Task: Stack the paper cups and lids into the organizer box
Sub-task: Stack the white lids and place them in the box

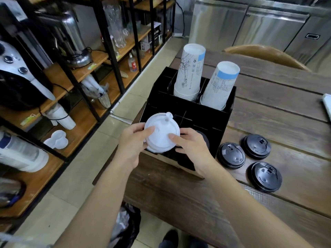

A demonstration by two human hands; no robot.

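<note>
A black organizer box (220, 126) stands at the left end of the wooden table. Two stacks of upside-down paper cups (189, 72) (219, 86) fill its rear compartments. Both hands grip a stack of white lids (162, 134) over the box's front left compartment: my left hand (130, 142) holds its left edge, my right hand (192, 145) its right edge. A black lid (204, 136) lies in the front right compartment, partly hidden by my right hand. Three black lids (232, 155) (256, 144) (265, 176) rest on the table to the right of the box.
Shelving (75, 72) along the left holds appliances, glassware and plastic cups. A wooden chair back (265, 54) stands behind the table, with steel cabinets (268, 25) beyond. A white object (326, 104) lies at the table's right edge. A bag (125, 226) sits on the floor below.
</note>
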